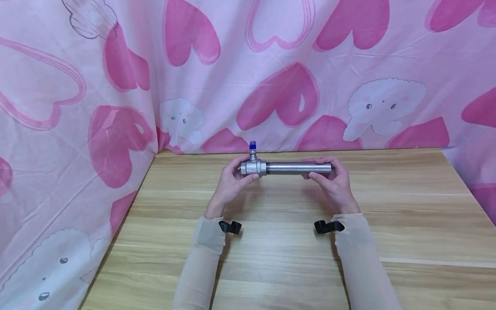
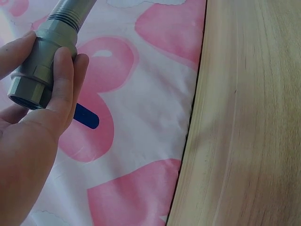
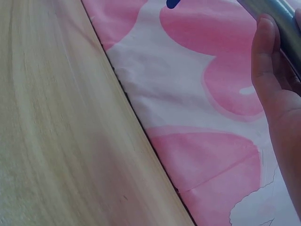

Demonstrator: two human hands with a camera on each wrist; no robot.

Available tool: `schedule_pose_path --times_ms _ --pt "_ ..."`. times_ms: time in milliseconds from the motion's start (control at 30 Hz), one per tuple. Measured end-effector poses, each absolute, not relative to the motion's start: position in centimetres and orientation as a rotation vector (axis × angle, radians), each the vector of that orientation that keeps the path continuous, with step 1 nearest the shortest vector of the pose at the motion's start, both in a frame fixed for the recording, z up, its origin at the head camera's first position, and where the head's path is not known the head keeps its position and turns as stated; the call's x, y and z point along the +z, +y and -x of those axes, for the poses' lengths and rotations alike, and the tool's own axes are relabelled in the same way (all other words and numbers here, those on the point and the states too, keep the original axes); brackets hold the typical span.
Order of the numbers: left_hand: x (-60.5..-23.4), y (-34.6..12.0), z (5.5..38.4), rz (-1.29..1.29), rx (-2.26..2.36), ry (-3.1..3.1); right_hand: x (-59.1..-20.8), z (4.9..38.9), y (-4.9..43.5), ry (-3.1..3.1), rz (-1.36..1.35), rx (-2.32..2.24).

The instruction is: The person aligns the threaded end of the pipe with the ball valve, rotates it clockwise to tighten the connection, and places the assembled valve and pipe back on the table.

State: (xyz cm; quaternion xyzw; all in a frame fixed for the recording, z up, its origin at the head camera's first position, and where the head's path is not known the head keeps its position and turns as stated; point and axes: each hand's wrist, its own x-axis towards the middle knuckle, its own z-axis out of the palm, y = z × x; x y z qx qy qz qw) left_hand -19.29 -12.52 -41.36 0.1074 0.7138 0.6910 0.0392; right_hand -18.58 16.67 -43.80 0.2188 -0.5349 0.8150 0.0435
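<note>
A silver ball valve (image 1: 253, 167) with a blue-tipped lever handle (image 1: 253, 145) is joined to one end of a steel pipe (image 1: 286, 168). Threads show on the pipe where it meets the valve in the left wrist view. My left hand (image 1: 228, 183) grips the valve body between thumb and fingers, and the lever (image 2: 86, 116) sticks out past the fingers. At the pipe's other end my right hand (image 1: 335, 183) holds it, thumb on the near side and fingers on the far side. The pipe lies roughly level, above the table's far part.
Beneath the hands is a wood-grain table (image 1: 279, 258). A pink heart-print cloth (image 1: 224, 94) hangs behind the table's far edge and along its left side. Each sleeve carries a black wrist mount (image 1: 230, 227).
</note>
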Motion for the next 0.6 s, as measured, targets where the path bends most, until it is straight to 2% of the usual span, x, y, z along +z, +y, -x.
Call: schedule_pose_path --times_ms 600 --pt "-41.41 -13.35 19.47 -0.34 2.085 2.279 -43.3 18.87 16.87 -1.939 -0.705 2.227"
